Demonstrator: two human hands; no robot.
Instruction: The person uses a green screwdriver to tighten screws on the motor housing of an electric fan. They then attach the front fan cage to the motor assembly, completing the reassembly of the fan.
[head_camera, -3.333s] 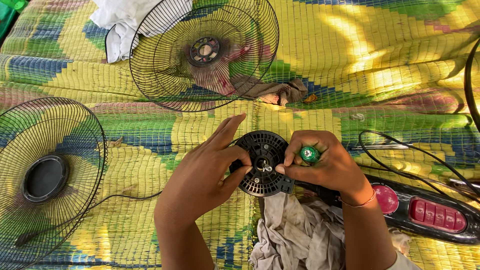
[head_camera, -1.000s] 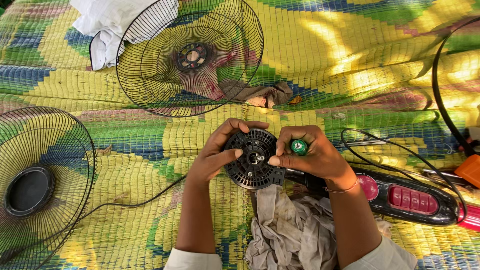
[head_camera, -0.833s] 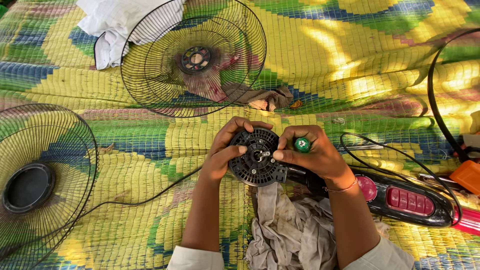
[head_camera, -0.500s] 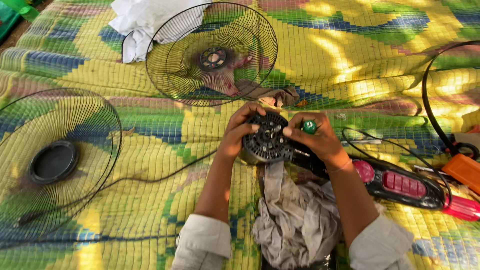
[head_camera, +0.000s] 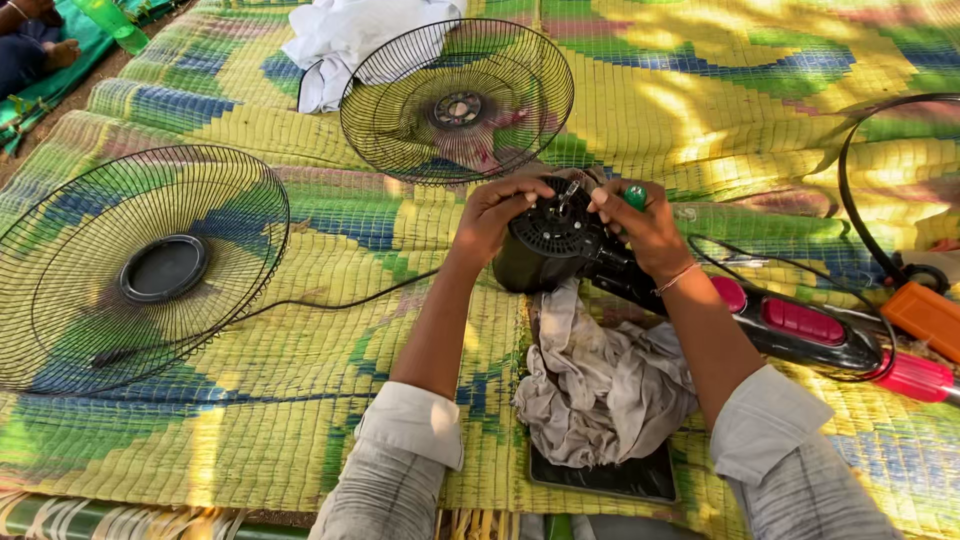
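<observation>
Left hand (head_camera: 497, 208) is closed over the upper left edge of the black fan motor housing (head_camera: 548, 240), fingers curled across its ribbed round face, thumb side toward the wrist. The right hand (head_camera: 640, 222) is wrapped around a green-handled screwdriver (head_camera: 634, 195); its metal tip angles down-left onto the centre of the housing, between the two hands. The housing sits tilted, face up toward the camera, directly under both grips and touching them.

Just below the housing, toward the person, lies a crumpled grey cloth (head_camera: 600, 375) that partly covers a dark flat slab (head_camera: 610, 475). To the right of the right wrist runs the fan's black body with red buttons (head_camera: 790, 325), a black cable (head_camera: 800, 290) looped over it. Beyond the hands, away from the person, a wire fan guard (head_camera: 457, 100) lies flat; a second, larger guard (head_camera: 140, 265) lies well to the left of the left forearm. Everything rests on a yellow-green woven mat (head_camera: 700, 90).
</observation>
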